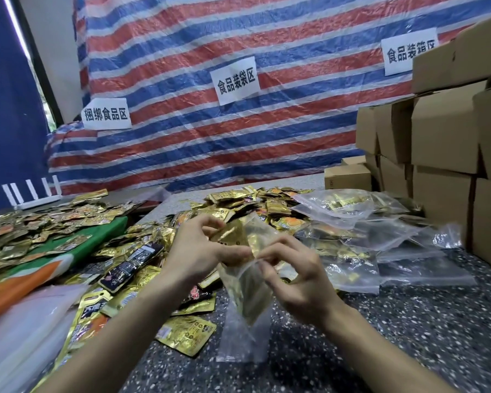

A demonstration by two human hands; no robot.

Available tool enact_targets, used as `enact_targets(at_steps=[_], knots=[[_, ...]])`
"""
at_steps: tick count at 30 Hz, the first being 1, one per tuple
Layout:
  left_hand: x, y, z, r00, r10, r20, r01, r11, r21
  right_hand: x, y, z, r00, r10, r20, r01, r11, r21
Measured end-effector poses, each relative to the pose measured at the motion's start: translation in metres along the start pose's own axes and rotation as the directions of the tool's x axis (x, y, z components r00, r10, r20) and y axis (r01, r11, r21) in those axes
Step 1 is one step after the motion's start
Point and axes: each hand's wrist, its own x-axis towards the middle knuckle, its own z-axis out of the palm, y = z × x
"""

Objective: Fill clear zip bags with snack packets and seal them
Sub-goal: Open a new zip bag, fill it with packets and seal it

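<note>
Head view, frame centre: our left hand [203, 251] and right hand [298, 285] pinch the bag [238, 338] at its mouth; it hangs below our fingers, packets [251, 299] inside.

Glossy gold foil snack packets [185, 334] lie on a speckled stone-look bench [408, 321]; thin clear plastic zip bag [240, 338]; matt cardboard boxes [442, 131]; crinkled woven-plastic tarp [238, 38].

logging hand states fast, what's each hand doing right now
Left hand: closed, gripping a gold snack packet at the bag's mouth.
Right hand: closed, pinching the clear zip bag at its top edge.
</note>
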Motion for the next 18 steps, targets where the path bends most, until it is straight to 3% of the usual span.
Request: enact_targets(at_steps=[4, 10, 14, 18], knots=[[0.004, 0.01, -0.012, 0.992, -0.095, 0.082, 0.103, 0.99, -0.101, 0.004, 0.002, -0.006, 0.994, -0.007, -0.111, -0.001, 0.998, -0.066], [0.016, 0.017, -0.015, 0.977, -0.182, 0.112, 0.213, 0.885, -0.415, 0.004, 0.001, -0.008, 0.994, -0.021, -0.107, 0.018, 0.999, -0.033], [0.023, 0.025, -0.015, 0.993, -0.114, -0.028, 0.093, 0.908, -0.409, 0.006, -0.001, -0.011, 0.992, -0.032, -0.123, 0.029, 0.999, -0.027], [0.028, 0.022, -0.021, 0.998, 0.021, -0.066, -0.048, 0.891, -0.451, 0.006, 0.0, -0.012, 0.991, -0.023, -0.134, 0.017, 0.999, -0.044]])
